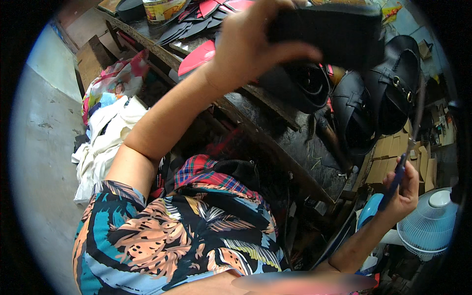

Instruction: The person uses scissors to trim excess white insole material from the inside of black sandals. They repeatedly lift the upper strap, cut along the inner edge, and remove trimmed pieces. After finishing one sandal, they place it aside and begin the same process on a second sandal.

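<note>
Evidently the 2 hands have separate jobs: the left hand (248, 42) is wrapped around a thick black piece (329, 37), thumb along its lower side, while the right hand (407, 191) has its fingers closed on a long, thin tool with a dark blue handle (393, 184). The black piece is held up at the top of the view, above the dark bench (300, 140); it is blurred, and may be a shoe turned sole outward, though I cannot tell for certain. The tool's narrow shaft points upward, well apart from the piece and near 2 black shoes, a strapped shoe with a metal buckle (393, 91) and a lower one (353, 115) beside it. To handle this well, I would firm up the left grip and tuck that thumb back from any edge about to be worked, brace the piece against the bench instead of leaving it in mid-air, and bring the tool in slowly, its tip directed away from the bare left forearm (172, 110) and clear of the finished-looking shoes. Short, light strokes should be easier to control than 1 long sweep.
</note>
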`<state>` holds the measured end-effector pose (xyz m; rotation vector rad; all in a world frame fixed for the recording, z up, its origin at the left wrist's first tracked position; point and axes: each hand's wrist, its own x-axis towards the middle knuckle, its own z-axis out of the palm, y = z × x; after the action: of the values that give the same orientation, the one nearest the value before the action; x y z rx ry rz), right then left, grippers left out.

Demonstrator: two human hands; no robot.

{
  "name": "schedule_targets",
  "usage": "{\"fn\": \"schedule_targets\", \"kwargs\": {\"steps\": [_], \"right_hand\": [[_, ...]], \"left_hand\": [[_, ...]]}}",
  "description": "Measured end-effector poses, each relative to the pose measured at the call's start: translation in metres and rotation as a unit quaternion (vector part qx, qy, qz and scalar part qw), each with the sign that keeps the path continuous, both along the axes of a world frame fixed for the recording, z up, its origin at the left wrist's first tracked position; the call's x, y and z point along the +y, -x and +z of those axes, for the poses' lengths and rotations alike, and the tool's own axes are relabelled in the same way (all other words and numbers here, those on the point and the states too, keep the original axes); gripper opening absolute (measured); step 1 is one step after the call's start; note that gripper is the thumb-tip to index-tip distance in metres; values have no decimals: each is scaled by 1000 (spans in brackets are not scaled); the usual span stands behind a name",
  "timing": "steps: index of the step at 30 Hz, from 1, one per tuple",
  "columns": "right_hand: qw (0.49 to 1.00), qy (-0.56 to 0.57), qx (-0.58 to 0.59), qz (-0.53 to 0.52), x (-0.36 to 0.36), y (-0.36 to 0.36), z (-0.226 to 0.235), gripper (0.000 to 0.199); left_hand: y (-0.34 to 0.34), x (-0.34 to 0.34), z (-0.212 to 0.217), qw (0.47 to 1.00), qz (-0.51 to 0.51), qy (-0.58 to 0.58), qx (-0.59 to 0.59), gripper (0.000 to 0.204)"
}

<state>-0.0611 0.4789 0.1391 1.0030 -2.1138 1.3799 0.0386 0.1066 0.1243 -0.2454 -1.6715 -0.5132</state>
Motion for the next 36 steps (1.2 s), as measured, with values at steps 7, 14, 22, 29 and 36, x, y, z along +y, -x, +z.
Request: {"fn": "schedule_targets", "kwargs": {"steps": [7, 14, 22, 29, 36], "right_hand": [[990, 113, 85, 12, 27, -33, -13, 74], [998, -38, -52, -28, 56, -66, -53, 50], [914, -276, -226, -195, 74, -95, -108, 30], [915, -244, -278, -159, 71, -95, -132, 31], [929, -269, -174, -185, 81, -100, -112, 33]], "left_hand": [[-35, 18, 27, 959, -165, -226, -52, 52], [21, 91, -48, 693, -418, -416, -414, 58], [58, 101, -67, 836, -236, -210, -448, 83], [14, 116, -26, 937, 50, 156, -310, 38], [50, 147, -65, 858, -172, 176, -450, 32]]}}
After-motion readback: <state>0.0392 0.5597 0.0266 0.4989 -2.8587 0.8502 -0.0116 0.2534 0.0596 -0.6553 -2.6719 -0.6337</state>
